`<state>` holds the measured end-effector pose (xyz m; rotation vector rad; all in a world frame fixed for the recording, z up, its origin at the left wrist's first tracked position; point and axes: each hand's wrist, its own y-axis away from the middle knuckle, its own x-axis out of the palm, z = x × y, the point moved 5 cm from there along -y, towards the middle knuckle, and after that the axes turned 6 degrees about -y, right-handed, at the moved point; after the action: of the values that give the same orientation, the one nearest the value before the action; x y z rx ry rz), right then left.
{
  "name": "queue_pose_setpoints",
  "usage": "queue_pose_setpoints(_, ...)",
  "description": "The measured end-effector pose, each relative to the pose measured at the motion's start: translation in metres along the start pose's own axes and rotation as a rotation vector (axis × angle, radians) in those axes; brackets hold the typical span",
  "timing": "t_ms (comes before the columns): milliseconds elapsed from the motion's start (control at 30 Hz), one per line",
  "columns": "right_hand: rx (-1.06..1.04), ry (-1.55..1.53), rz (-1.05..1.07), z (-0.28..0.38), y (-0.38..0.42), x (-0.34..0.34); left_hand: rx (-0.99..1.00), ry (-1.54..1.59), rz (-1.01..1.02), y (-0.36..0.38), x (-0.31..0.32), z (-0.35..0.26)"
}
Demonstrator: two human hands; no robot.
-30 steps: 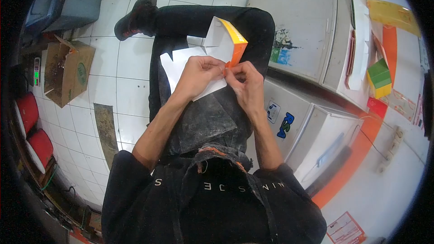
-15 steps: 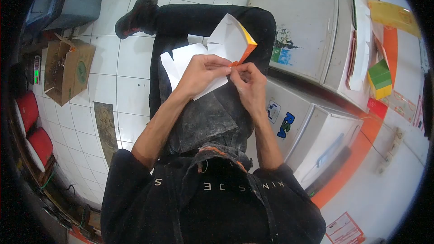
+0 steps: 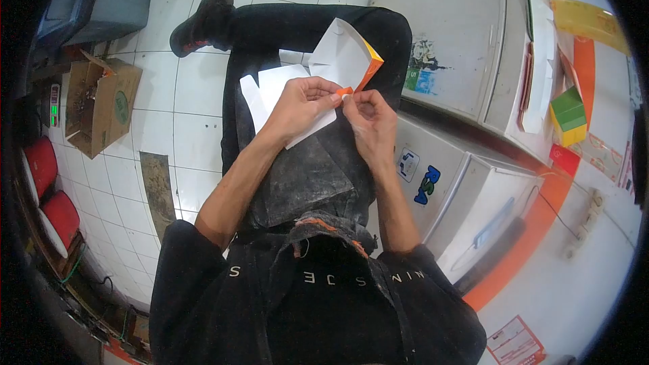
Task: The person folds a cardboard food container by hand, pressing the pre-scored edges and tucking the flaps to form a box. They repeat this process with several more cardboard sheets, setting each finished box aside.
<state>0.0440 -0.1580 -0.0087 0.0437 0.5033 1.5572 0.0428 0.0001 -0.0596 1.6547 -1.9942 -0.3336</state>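
Observation:
A partly folded cardboard box point(image 3: 341, 54), white inside with orange and yellow outside, rests over my lap. One corner stands up as a folded wall, while the white flaps on its left lie spread. My left hand point(image 3: 301, 107) pinches an orange edge near that corner, its fingers closed on the card. Close beside it, my right hand point(image 3: 370, 122) has thumb and fingers closed on the same orange part. The fingertips of both hands almost meet there and partly hide the fold. Beneath lies a dark, dusty apron point(image 3: 304, 186).
To the left on the tiled floor stand an open brown carton point(image 3: 101, 105) and a grey bin point(image 3: 115, 7). Red stools point(image 3: 61, 220) are at the far left. A white fridge point(image 3: 439, 34) stands on the right, with a green-and-yellow folded box point(image 3: 569, 115) beyond it.
Both hands have shifted very slightly, and the orange edge between the fingertips shows at a somewhat different angle. The box stays in both hands on the lap.

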Motion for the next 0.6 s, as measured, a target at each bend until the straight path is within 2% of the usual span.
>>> queue_pose_setpoints(167,-0.016,0.034,-0.043,0.003,0.002,0.001,0.026,0.051,0.001,-0.001,0.000,0.001)
queue_pose_setpoints(600,-0.036,-0.001,0.020,-0.007,0.001,0.002,0.078,0.060,0.018,0.004,-0.007,0.002)
